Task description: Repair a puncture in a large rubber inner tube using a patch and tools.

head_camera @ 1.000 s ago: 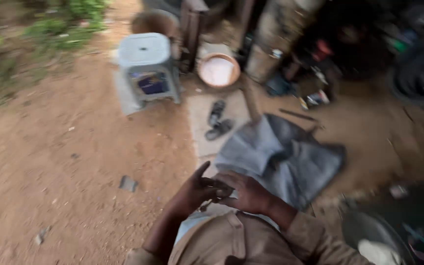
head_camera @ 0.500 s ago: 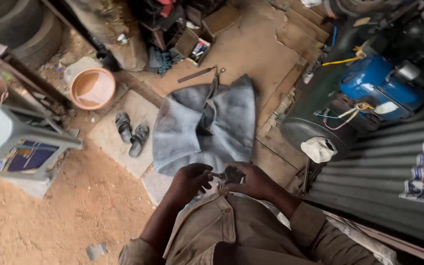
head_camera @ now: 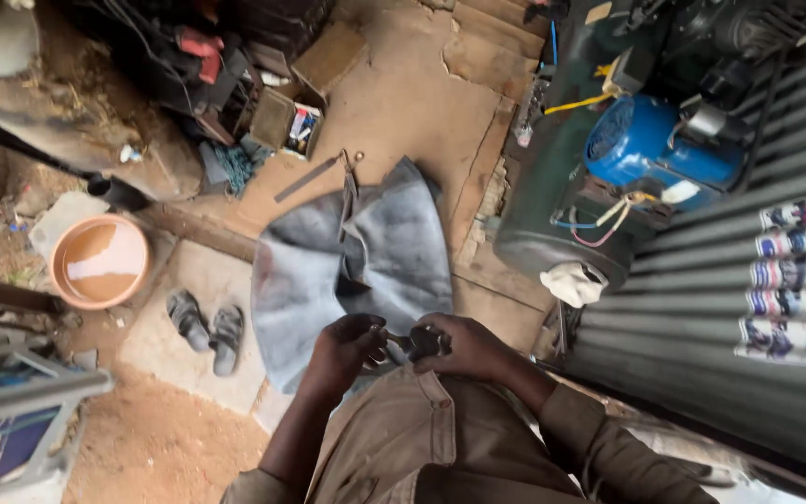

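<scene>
My left hand (head_camera: 347,353) and my right hand (head_camera: 464,347) meet in front of my chest. Between them they hold a small dark part (head_camera: 410,343) with a thin metal stem sticking out toward the left hand. Both hands have their fingers curled around it. Just beyond the hands a limp grey rubber inner tube (head_camera: 356,261) lies flat on the ground. My khaki shirt fills the lower middle of the view.
An air compressor with a blue motor (head_camera: 650,145) on a dark green tank stands at right beside a corrugated metal wall. A basin of brownish water (head_camera: 100,261), a pair of sandals (head_camera: 205,329), a plastic stool (head_camera: 11,420) and boxes of tools (head_camera: 296,117) lie around.
The view has swung right from the dirt yard and stool toward the compressor. My hands stay together at my chest, working the small dark part.
</scene>
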